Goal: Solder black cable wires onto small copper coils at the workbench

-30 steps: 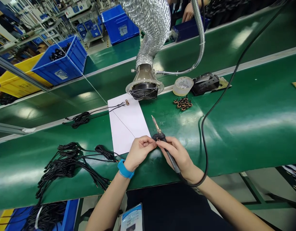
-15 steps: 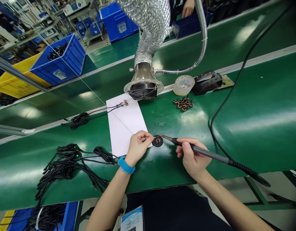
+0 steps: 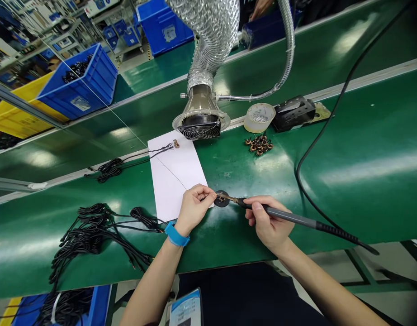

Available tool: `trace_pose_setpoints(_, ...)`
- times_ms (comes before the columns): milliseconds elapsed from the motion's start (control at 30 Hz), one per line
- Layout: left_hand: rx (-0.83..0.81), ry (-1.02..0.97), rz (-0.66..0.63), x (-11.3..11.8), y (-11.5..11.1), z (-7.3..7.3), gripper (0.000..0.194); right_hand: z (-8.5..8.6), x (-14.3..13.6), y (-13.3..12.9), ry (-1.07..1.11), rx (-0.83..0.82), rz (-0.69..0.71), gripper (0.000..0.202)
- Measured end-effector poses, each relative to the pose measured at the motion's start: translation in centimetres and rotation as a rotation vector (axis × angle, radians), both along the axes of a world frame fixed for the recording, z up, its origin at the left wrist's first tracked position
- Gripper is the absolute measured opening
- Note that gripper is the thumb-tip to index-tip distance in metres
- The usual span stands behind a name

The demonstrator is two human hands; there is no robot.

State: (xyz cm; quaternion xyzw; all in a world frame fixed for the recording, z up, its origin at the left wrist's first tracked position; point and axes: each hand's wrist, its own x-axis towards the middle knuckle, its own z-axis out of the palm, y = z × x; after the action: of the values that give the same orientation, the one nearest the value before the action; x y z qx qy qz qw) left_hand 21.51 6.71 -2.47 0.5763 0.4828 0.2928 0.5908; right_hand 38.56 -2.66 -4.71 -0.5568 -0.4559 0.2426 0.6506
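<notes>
"As a soldering iron [image 3: 290,216] meets small parts over a green bench [image 3: 347,181], where is the black disc [image 3: 223,203]?"

"Flat on the bench, between the two hands, just beside the near right corner of a white sheet [image 3: 176,181]. Copper-coloured bits sit on the disc, and the iron's tip reaches over it."

"And the grips?"

"The left hand [image 3: 194,208], above a blue wristband [image 3: 176,234], pinches a slim piece at the disc's left rim, thumb and forefinger pressed together; the piece is too small to name. The right hand [image 3: 272,226] closes its thumb and fingers around the iron like a pen."

"What surrounds them?"

"A fan hood [image 3: 200,122] hangs over the sheet's far edge. Black cables [image 3: 89,231] lie heaped toward the bench's near left, and a smaller bundle [image 3: 110,170] lies by the far edge, its bare ends on the sheet. Right of the hood, a pile of copper-and-black parts [image 3: 259,145] lies in front of a round tub [image 3: 259,117], with a black holder [image 3: 293,113] beside it."
</notes>
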Motion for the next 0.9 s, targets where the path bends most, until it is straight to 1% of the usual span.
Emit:
trace_pose_setpoints(100, 0.002, 0.0, 0.003, -0.01, 0.0, 0.02, 0.018, 0.06, -0.07, 0.01, 0.047, -0.004, 0.001, 0.015)
trace_pose_setpoints(300, -0.004, -0.01, 0.006, 0.0, -0.06, 0.09, 0.016, -0.12, -0.07, -0.1, 0.103, 0.027, -0.052, 0.016)
trace_pose_setpoints(500, 0.004, 0.002, 0.004, -0.04, -0.09, 0.03, 0.016, -0.25, -0.07, -0.19, 0.101, -0.007, -0.067, 0.018)
trace_pose_setpoints(667, 0.0, 0.0, 0.007, -0.03, -0.06, 0.06, 0.017, -0.36, -0.12, -0.2, 0.104, 0.006, -0.098, 0.018)
trace_pose_setpoints(900, -0.02, -0.002, 0.011, -0.04, -0.14, 0.03, 0.02, -0.12, -0.2, -0.09, 0.101, 0.012, -0.075, 0.017)
